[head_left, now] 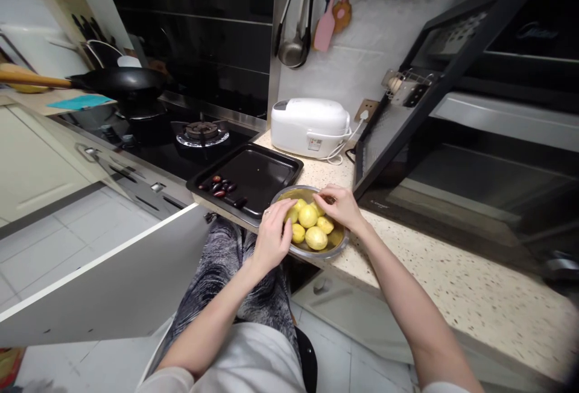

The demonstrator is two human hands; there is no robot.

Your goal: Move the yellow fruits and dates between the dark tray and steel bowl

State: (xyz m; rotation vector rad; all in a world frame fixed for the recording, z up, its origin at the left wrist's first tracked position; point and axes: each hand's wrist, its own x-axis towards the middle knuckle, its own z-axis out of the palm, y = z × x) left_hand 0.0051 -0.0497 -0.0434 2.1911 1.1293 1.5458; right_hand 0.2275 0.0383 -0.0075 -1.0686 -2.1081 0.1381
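Note:
A steel bowl (pixel 337 251) of several yellow, lemon-like fruits (pixel 308 216) stands at the counter's front edge. My left hand (pixel 274 233) curves round the bowl's left side, its fingertips against the fruits there, thumb apart from the fingers. Over the right rim reaches my right hand (pixel 339 205), bent fingers near the upper fruits and a gap between thumb and forefinger. Neither hand has lifted a fruit. Left of the bowl, a black baking tray (pixel 266 170) carries several small dark red, date-like fruits (pixel 219 186).
Behind the tray sits a white rice cooker (pixel 310 125) with its cord plugged in. A gas burner (pixel 202 132) and a wok (pixel 124 82) are at left. An oven (pixel 452 176) stands on the right. An open cabinet door (pixel 113 284) juts out beside my legs.

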